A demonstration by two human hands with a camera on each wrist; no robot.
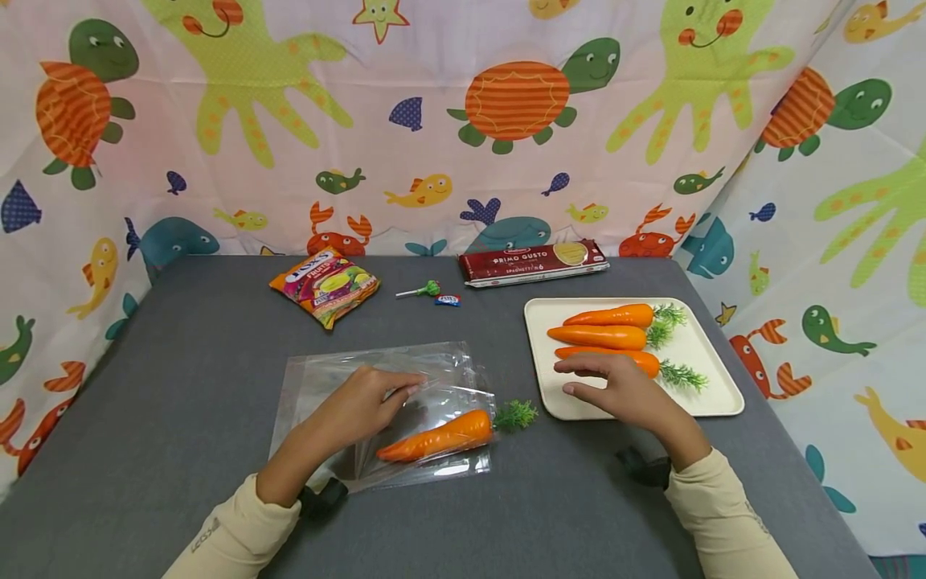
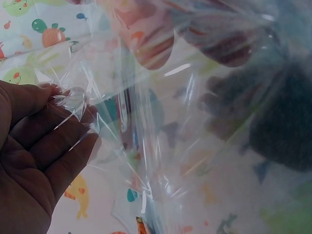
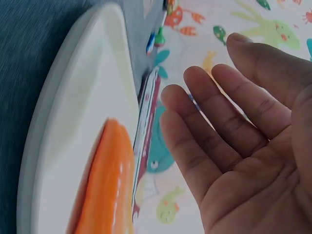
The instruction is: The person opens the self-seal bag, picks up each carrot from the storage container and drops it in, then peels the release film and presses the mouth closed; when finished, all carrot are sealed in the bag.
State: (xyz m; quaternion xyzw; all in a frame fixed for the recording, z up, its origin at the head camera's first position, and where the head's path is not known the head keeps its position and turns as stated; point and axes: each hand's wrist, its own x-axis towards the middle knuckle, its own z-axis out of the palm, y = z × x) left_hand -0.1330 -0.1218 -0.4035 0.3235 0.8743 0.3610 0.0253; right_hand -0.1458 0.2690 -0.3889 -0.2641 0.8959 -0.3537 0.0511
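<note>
My left hand pinches the upper film of a clear plastic bag between thumb and forefinger; in the left wrist view the crinkled film shows at the fingertips. One carrot lies inside the bag, its green top sticking out past the right-hand opening. Over the front of a cream tray hovers my right hand, fingers relaxed and holding nothing. Several orange carrots with leafy tops lie on that tray, the nearest carrot partly hidden behind the right hand.
Toward the back of the grey table lie an orange candy packet, a green lollipop, a small blue wrapped sweet and a red spaghetti pack. A printed curtain hangs right behind the table.
</note>
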